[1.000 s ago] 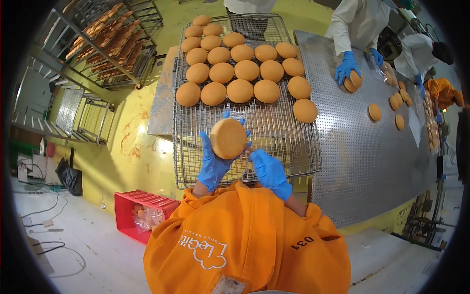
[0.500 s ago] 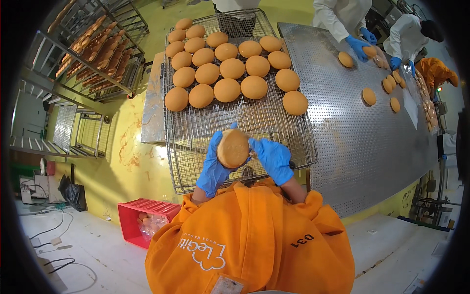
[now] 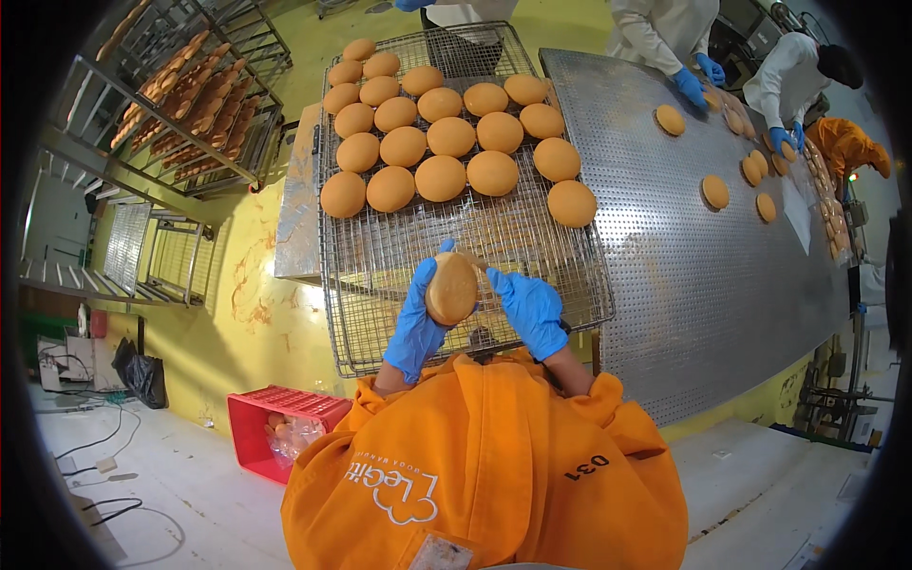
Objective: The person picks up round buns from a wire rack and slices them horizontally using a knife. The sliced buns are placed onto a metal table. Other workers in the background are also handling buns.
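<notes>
A round golden-brown bun (image 3: 451, 289) is held up in my blue-gloved left hand (image 3: 415, 318), its fingers curled round the left side. My right hand (image 3: 529, 309), gloved too, is closed in a pinch just right of the bun. Something thin and blurred shows between its fingertips and the bun's upper edge, too indistinct to name. Both hands are over the near part of a wire rack (image 3: 375, 328). Farther off on that rack, several buns (image 3: 442, 178) lie in rough rows, tops up.
A perforated metal table (image 3: 684, 313) stands at the right with loose buns (image 3: 715, 191) on it. Co-workers with blue gloves (image 3: 691, 87) handle buns at its far side. A red crate (image 3: 249, 432) sits at lower left, and a trolley (image 3: 171, 123) of bun trays at far left.
The bun has tilted and turned in my left hand, showing a narrower outline. My right hand has shifted only slightly. Across the table, a co-worker's hand has moved a little.
</notes>
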Demonstrator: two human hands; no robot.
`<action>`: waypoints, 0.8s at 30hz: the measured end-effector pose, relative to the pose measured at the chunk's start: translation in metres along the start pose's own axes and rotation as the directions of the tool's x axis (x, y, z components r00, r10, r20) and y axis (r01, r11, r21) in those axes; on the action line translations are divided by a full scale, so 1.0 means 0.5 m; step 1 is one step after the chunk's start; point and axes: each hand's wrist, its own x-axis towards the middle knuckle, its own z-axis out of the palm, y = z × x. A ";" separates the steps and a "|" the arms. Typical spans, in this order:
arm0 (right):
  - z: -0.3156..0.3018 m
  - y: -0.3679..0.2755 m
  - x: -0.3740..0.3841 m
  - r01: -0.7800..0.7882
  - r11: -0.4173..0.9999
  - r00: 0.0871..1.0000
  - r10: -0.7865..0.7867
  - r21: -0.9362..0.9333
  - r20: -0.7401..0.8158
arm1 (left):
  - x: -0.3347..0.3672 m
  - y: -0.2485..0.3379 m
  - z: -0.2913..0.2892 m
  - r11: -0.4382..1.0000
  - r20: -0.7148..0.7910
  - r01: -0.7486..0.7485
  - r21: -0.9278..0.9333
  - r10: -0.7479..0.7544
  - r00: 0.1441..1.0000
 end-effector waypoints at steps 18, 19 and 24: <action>0.012 0.002 -0.039 0.185 0.982 0.981 -0.187 -0.044 -0.051 | 0.001 0.005 -0.004 0.967 0.105 0.043 -0.249 -0.017 0.994; 0.022 0.010 -0.045 0.223 0.972 0.974 -0.226 -0.073 -0.029 | 0.003 0.005 -0.009 0.980 0.094 0.017 -0.197 0.002 0.996; -0.025 0.010 -0.039 0.109 0.991 0.993 -0.112 -0.080 -0.028 | 0.005 0.023 -0.030 0.986 0.063 -0.040 -0.165 0.051 0.997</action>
